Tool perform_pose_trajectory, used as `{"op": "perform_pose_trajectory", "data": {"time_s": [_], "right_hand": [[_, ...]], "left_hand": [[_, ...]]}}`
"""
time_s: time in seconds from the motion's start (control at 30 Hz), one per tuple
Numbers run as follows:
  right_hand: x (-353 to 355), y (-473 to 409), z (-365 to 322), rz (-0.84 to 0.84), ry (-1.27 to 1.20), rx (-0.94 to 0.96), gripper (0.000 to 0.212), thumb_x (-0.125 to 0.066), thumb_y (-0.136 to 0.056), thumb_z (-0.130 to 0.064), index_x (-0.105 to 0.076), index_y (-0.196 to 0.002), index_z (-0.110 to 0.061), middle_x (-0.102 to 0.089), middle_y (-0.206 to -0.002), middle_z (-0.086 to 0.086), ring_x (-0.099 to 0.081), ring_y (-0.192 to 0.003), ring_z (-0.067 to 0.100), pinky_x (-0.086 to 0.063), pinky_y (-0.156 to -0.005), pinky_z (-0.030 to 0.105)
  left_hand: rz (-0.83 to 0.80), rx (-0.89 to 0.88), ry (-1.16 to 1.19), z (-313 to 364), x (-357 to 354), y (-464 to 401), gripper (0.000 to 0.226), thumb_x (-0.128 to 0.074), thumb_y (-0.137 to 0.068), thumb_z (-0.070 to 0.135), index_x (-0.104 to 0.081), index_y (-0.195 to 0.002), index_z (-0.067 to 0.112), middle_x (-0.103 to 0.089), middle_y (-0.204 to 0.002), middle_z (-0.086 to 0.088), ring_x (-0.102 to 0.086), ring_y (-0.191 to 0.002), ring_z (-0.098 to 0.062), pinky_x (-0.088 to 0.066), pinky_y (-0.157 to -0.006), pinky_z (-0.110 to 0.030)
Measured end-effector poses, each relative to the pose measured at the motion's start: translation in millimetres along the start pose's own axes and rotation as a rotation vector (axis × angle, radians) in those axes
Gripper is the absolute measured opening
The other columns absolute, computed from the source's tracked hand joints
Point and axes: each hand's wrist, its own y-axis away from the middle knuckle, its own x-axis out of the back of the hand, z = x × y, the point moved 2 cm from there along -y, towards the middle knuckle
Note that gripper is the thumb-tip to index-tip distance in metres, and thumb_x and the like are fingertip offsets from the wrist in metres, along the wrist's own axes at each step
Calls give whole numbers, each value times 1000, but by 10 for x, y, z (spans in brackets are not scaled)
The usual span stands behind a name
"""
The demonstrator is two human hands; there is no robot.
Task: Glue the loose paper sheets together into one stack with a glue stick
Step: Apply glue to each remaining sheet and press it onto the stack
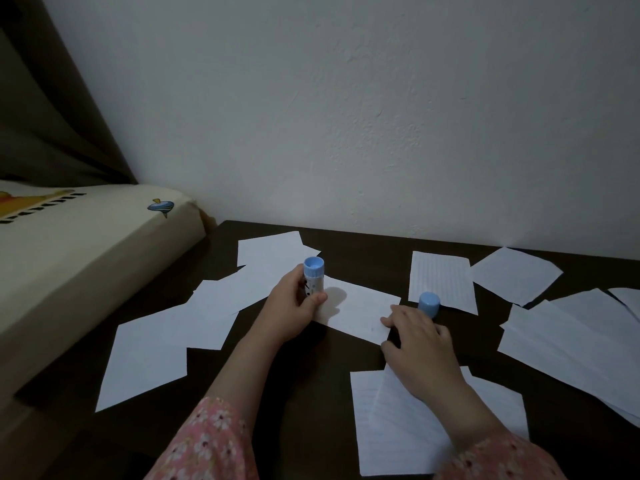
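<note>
Glue stick upright, base up, gripped by left hand; right hand fingers flat on sheet

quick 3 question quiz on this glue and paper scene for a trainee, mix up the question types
1. True or false: the left hand holds the glue stick upright.
2. Where does the loose blue cap stand? A) on the bed B) on the table beside the right hand C) on the glue stick
3. Fill in: the right hand's fingertips rest on a sheet of ____.

Key: 1 true; 2 B; 3 paper
</note>
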Motion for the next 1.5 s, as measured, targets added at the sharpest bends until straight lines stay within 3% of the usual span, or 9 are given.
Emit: {"op": "perform_pose_trajectory", "data": {"time_s": [0.37,0.5,0.57,0.7,0.9,1.07,1.17,1.33,1.5], "right_hand": [[31,15,-19,-10,-2,9,34,-48,-93,-33,-43,-127,-36,-34,-145,-17,-26,-136,3,-21,-112,30],[51,20,-27,-13,-10,6,33,-49,-93,-32,-44,-126,-36,-34,-143,-18,-26,-135,2,-21,-111,29],[59,24,-30,-14,-14,5,33,-49,-93,-32,-44,-125,-36,-35,-143,-18,-26,-135,2,-21,-111,29],[75,37,-30,-10,-23,14,31,-50,-92,-31,-45,-122,-35,-37,-140,-18,-28,-134,2,-22,-109,29],[152,49,-26,-58,-75,22,27,-54,-91,-42,-51,-117,-38,-37,-136,-20,-29,-131,0,-20,-114,33],[195,41,-50,-56,-115,28,20,-43,-96,-50,-56,-107,-40,-40,-133,-21,-29,-129,-2,-19,-113,35],[207,30,-29,-92,-114,20,22,-48,-95,-48,-52,-116,-44,-36,-136,-23,-26,-132,-2,-18,-114,33],[193,14,-25,-137,-89,-15,48,-45,-95,-50,-32,-141,-42,-24,-152,-20,-13,-143,3,-8,-119,39],[162,3,-28,-134,-65,-20,49,-44,-95,-51,-33,-142,-41,-22,-154,-19,-11,-143,4,-8,-120,41]], "left_hand": [[99,33,50,-27,32,-13,47,-58,-93,25,-40,-136,24,-47,-140,-2,-46,-126,-21,-41,-98,-35],[322,155,409,-168,73,-42,35,-55,-95,31,-44,-128,24,-54,-129,-5,-54,-104,-13,-47,-86,-31],[430,242,607,-225,83,-59,41,-53,-95,34,-44,-132,19,-55,-127,-7,-55,-111,-19,-47,-96,-40],[559,236,683,-195,77,-79,43,-53,-95,34,-41,-134,21,-54,-125,-3,-53,-118,-23,-43,-103,-48],[287,103,514,14,-160,-60,31,-52,-96,32,-41,-124,27,-52,-112,8,-49,-109,-11,-41,-93,-34],[94,35,392,205,-449,-153,46,-54,-94,29,-35,-135,19,-51,-130,-1,-47,-124,-19,-38,-96,-32],[15,16,328,263,-575,-223,55,-59,-92,19,-29,-138,21,-47,-137,-3,-43,-130,-21,-40,-100,-34],[-28,-73,194,302,-675,-330,48,-60,-91,16,-35,-131,27,-46,-141,0,-40,-134,-20,-40,-103,-39],[-31,-174,132,322,-764,-376,49,-60,-91,17,-38,-133,26,-47,-139,3,-42,-131,-17,-42,-100,-34]]}}
